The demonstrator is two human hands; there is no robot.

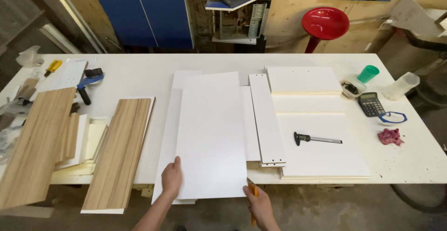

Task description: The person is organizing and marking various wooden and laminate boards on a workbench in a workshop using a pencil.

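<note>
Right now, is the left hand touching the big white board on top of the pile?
Touching. The head view shows the left hand lying flat on the near left edge of the white board, with no gap between them.

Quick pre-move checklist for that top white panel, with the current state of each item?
1. Left hand on the top white panel: ok, it rests flat on the near left corner.
2. Right hand at the near right corner: ok, it holds a pencil.
3. Panel fully supported: not ok, the near edge overhangs the table.
4. Caliper clear of the panel: ok, it lies apart on the stack to the right.
5. Narrow drilled strip clear: cannot tell, it lies close beside the panel.
</note>
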